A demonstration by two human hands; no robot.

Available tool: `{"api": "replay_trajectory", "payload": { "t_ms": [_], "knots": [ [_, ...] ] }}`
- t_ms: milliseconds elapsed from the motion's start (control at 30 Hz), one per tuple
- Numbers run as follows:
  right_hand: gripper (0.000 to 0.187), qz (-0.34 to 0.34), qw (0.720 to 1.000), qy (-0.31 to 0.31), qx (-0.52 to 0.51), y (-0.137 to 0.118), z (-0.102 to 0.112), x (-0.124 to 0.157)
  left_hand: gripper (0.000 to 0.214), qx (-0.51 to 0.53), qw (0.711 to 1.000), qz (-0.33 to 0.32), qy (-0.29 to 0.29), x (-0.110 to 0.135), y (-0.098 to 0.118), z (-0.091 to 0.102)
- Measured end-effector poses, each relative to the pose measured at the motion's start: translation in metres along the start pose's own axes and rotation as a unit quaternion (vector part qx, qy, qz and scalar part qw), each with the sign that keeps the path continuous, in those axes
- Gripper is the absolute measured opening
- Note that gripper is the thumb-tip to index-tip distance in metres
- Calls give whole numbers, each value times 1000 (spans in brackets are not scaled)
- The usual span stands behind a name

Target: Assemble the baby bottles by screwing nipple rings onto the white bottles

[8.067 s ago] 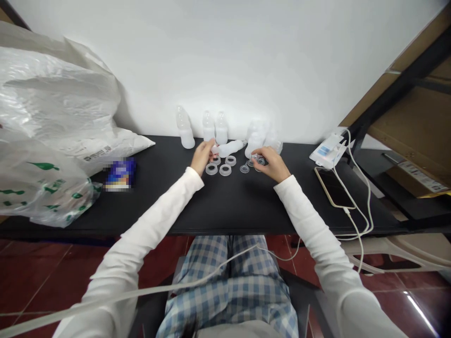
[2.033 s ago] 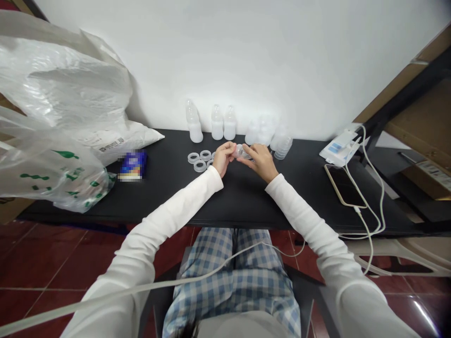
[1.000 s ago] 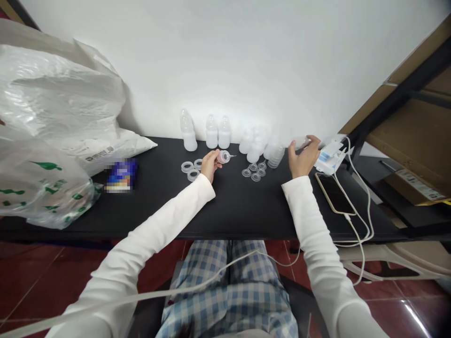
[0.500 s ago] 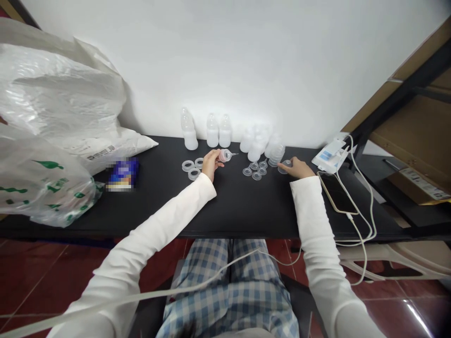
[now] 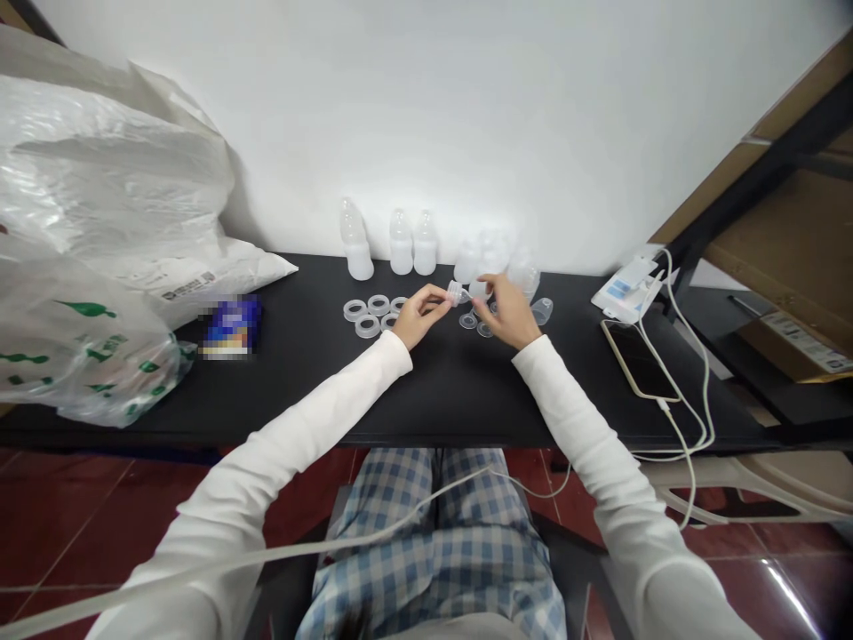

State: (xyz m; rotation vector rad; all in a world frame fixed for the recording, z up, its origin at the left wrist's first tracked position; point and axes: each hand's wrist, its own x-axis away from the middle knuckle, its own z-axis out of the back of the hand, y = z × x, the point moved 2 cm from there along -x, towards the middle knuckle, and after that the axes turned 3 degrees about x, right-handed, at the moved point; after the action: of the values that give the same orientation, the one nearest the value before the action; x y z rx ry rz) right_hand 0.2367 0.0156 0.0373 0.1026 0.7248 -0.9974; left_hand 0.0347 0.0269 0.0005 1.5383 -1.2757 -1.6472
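Observation:
My left hand (image 5: 421, 313) is closed in a pinch on a small clear threaded piece (image 5: 455, 293) whose thin tip points right. Close to that tip is my right hand (image 5: 510, 311), thumb and fingers bent around its end; what they grip is hidden. A frosted bottle (image 5: 480, 289) shows just behind the right fingers. Below it, several clear flanged discs (image 5: 467, 321) lie partly covered by my right hand. Near my left hand lie several translucent rings (image 5: 366, 326). A clear dome cap (image 5: 543, 309) rests right of my right hand.
Capped bottles (image 5: 401, 249) stand along the wall, with more frosted bottles (image 5: 466, 262) behind my hands. Plastic bags (image 5: 99, 338) and a blue packet (image 5: 232, 324) occupy the left. At right are a phone (image 5: 640, 360), a power strip (image 5: 626, 289) and white cables (image 5: 705, 373).
My right hand has moved left from the dome cap to the threaded piece. My left hand has shifted slightly right, and more rings now show beside it.

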Motion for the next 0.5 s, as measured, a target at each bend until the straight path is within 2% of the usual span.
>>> {"api": "replay_trajectory", "payload": {
  "t_ms": [67,133,267,333,500],
  "knots": [
    [40,42,998,-12,-38,-6,-15,1,39,-25,999,-35,-12,1,2,-1],
    [38,42,996,-2,-85,-9,-24,3,40,-36,998,-58,-13,2,3,-1],
    [41,19,980,12,-197,-14,-31,6,44,28,999,-28,-28,3,3,-2],
    [39,1,976,19,-217,-17,-31,7,49,47,998,-9,-29,2,2,-1],
    [31,-28,974,30,-224,-22,-29,7,57,-2,999,2,-52,1,4,1]
  ]
}}
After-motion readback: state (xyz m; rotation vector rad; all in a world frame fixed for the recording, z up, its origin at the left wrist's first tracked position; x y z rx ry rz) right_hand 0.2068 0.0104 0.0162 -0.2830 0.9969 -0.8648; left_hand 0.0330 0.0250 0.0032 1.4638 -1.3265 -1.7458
